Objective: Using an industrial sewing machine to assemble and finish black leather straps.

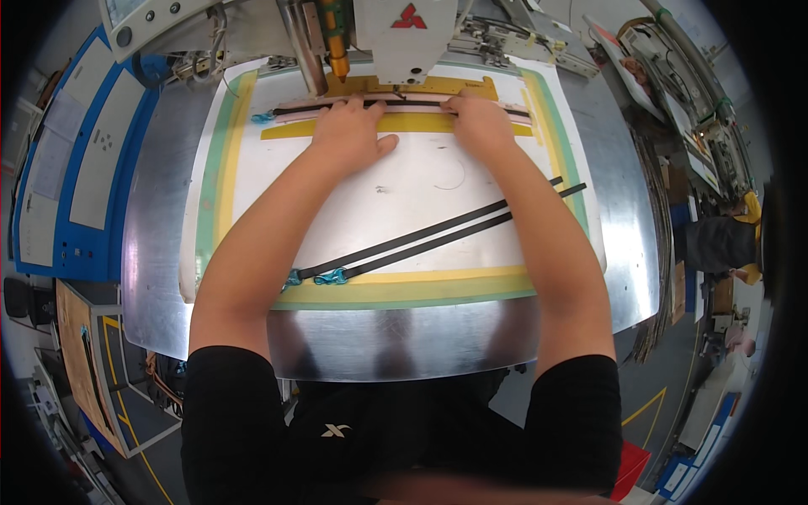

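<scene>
A long black strap (pixel 412 103) lies across a pale pinkish strip on the white work sheet, with blue cord at its left end. My left hand (pixel 349 139) rests over the left part of this strap, fingertips pressing down on it and thumb stretched out to the side. On the strap's right part, my right hand (pixel 481 126) has its fingers drawn together at the strap's edge. Yellow plates (pixel 295 129) lie along both long sides of the strip. Closer to me, two more black straps (pixel 421 231) with light-blue cord (pixel 330 276) at their left ends lie slantwise, partly behind my right forearm.
The white machine head (pixel 408 42) hangs just beyond my hands, beside a metal cylinder (pixel 301 50) and an orange-yellow nozzle (pixel 337 59). Yellow and green tape borders the sheet on a metal table (pixel 156 219). A blue cabinet (pixel 84 151) stands left; another person (pixel 724 241) is at the far right.
</scene>
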`<action>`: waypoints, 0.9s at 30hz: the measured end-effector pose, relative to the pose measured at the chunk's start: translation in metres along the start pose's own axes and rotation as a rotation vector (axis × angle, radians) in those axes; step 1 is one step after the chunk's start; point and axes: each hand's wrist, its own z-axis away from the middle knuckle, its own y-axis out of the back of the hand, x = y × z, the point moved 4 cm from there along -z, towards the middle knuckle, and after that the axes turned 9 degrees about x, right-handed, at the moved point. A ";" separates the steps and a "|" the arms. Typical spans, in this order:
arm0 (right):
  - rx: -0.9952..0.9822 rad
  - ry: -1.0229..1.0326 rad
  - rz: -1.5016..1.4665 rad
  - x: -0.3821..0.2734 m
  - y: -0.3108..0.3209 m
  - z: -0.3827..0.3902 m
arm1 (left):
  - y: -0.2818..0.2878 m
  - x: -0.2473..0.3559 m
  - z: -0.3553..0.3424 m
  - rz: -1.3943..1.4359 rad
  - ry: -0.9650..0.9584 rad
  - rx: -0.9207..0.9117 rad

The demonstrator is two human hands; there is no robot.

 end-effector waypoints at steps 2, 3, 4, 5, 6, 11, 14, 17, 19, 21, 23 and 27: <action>-0.011 -0.006 0.020 0.012 0.003 0.001 | 0.002 0.004 -0.003 -0.015 0.016 -0.078; -0.013 -0.016 0.032 0.018 0.005 0.002 | 0.004 0.006 -0.005 -0.013 0.016 -0.079; -0.015 -0.025 0.043 0.019 0.007 0.002 | 0.006 0.006 -0.005 -0.016 0.018 -0.094; -0.018 -0.025 0.043 0.019 0.010 0.003 | 0.006 0.005 -0.005 -0.019 0.019 -0.109; -0.021 -0.043 0.039 0.020 0.012 0.004 | 0.003 0.003 -0.007 -0.018 0.020 -0.111; -0.013 -0.045 0.036 0.017 0.009 0.003 | -0.002 0.011 -0.011 0.001 -0.039 -0.078; -0.032 -0.042 0.063 0.014 0.008 0.003 | 0.005 0.021 -0.012 -0.010 -0.032 -0.089; -0.049 -0.015 0.057 0.017 0.004 0.002 | 0.009 0.030 -0.017 -0.018 -0.003 -0.151; -0.015 0.007 0.037 0.016 0.003 0.002 | 0.000 0.030 -0.021 0.013 -0.020 -0.135; -0.019 0.011 0.025 0.014 0.002 0.002 | -0.008 0.030 -0.024 0.042 -0.035 -0.118; -0.024 0.011 0.014 0.016 0.000 0.002 | -0.007 0.040 -0.024 0.017 -0.008 -0.078; -0.013 0.027 0.010 0.021 -0.002 0.002 | 0.002 0.065 -0.027 -0.063 0.012 -0.014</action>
